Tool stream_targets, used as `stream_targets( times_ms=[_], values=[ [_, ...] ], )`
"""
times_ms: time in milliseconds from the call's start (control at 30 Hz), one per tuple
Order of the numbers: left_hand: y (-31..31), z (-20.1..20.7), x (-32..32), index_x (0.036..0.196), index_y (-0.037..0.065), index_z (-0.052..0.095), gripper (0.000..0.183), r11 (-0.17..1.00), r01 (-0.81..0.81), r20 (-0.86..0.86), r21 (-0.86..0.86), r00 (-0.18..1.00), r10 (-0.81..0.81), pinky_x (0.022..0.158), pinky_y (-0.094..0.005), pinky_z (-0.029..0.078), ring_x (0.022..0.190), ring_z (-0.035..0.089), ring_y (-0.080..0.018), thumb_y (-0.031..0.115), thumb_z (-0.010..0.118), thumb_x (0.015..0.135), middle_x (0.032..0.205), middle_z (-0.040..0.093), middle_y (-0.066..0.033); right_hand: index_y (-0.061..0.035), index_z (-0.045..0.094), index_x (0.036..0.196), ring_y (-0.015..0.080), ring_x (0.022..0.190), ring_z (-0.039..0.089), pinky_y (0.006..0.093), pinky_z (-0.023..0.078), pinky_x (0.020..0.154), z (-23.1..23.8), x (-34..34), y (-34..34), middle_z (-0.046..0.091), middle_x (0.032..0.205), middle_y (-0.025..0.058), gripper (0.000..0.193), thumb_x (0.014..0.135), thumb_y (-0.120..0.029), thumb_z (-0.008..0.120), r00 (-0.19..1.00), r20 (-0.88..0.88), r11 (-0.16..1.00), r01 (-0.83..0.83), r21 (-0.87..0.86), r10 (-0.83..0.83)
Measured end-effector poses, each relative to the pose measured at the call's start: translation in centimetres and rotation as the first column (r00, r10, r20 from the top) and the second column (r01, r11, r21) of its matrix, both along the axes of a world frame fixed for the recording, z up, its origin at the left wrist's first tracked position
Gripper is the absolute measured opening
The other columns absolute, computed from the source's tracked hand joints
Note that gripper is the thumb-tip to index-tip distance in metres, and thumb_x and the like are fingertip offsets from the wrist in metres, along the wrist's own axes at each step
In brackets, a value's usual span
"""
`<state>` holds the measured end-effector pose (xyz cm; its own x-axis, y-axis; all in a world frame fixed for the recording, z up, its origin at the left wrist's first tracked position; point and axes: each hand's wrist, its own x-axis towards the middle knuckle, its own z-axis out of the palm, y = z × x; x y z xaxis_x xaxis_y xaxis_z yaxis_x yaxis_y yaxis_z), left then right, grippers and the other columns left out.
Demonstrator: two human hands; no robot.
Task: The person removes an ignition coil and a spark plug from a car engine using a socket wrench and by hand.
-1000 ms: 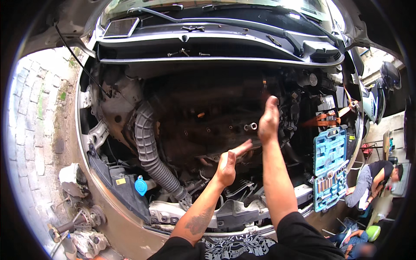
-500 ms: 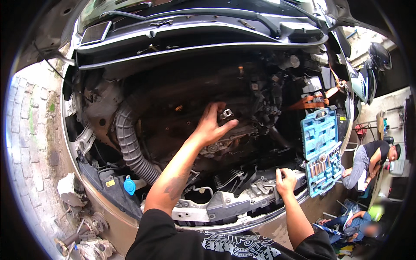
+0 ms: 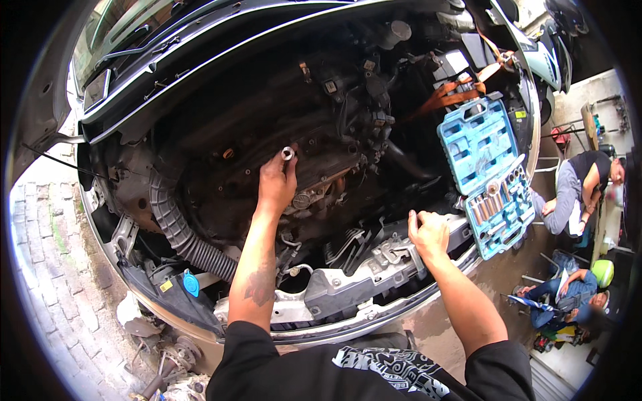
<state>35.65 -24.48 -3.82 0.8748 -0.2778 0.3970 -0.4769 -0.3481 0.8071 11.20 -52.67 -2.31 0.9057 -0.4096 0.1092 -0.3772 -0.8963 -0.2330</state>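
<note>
A short silver socket is pinched at the fingertips of my left hand, its round open end facing up. That hand is over the dark engine, apart from the tool case. My right hand is closed by the front crossmember, fingers curled; whatever they may hold is hidden. Just right of it, an opened blue socket-set case lies on the car's front corner, several silver sockets in its lower half.
A ribbed grey hose curves along the left of the bay, near a blue cap. Orange straps lie behind the case. Two people sit at the right. Loose car parts lie on the ground at lower left.
The view has turned, so the bay appears tilted. My left fingers and thumb, spread wider before, have drawn together on the socket. My right hand stays closed near the front crossmember.
</note>
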Motion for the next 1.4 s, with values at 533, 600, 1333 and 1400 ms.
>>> stream_targets(
  times_ms=[533,600,1333,1400],
  values=[
    [-2.1,0.9,-0.5,0.109,-0.001,0.072,0.027,0.879,-0.395,0.055,0.266,0.917,0.395,0.078,-0.0346,0.055,0.084,0.073,-0.0223,0.013,0.08,0.088,0.093,0.076,-0.0126,-0.007,0.065,0.065,0.0317,0.072,0.065,0.045,0.049,0.074,0.1,-0.4,-0.5,0.066,0.067,0.0113,0.031,0.09,-0.025,0.069,1.0,0.031,0.998,-0.003,0.068,0.001],
    [-1.4,0.0,-0.5,0.111,-0.002,0.071,0.024,0.969,-0.224,0.074,0.104,0.973,0.217,0.083,-0.0341,0.055,0.087,0.073,-0.0242,0.009,0.077,0.09,0.096,0.076,-0.0135,-0.0073,0.064,0.065,0.0312,0.072,0.065,0.0444,0.049,0.074,-0.1,-0.5,-0.5,0.067,0.068,0.0105,0.03,0.089,-0.024,0.069,0.998,0.057,0.998,-0.011,0.063,0.007],
    [-2.2,1.2,0.0,0.107,-0.004,0.07,0.029,0.986,-0.154,-0.085,0.063,0.984,0.159,0.078,-0.031,0.053,0.087,0.067,-0.0139,0.012,0.083,0.086,0.096,0.074,-0.0084,-0.0063,0.066,0.068,0.0311,0.078,0.066,0.0449,0.05,0.078,-0.4,-0.7,-0.8,0.069,0.071,0.0119,0.03,0.091,-0.026,0.067,0.999,0.03,0.994,0.023,0.106,-0.027],
    [-1.8,1.3,0.3,0.107,-0.003,0.07,0.029,0.996,-0.072,-0.153,-0.048,0.986,0.064,0.076,-0.0277,0.05,0.083,0.062,-0.0106,0.013,0.083,0.087,0.09,0.071,-0.0058,-0.0062,0.066,0.068,0.0313,0.077,0.066,0.0449,0.05,0.078,-0.3,-0.5,-0.8,0.069,0.071,0.012,0.03,0.091,-0.025,0.067,1.0,0.022,0.994,0.02,0.109,-0.023]
  ],
)
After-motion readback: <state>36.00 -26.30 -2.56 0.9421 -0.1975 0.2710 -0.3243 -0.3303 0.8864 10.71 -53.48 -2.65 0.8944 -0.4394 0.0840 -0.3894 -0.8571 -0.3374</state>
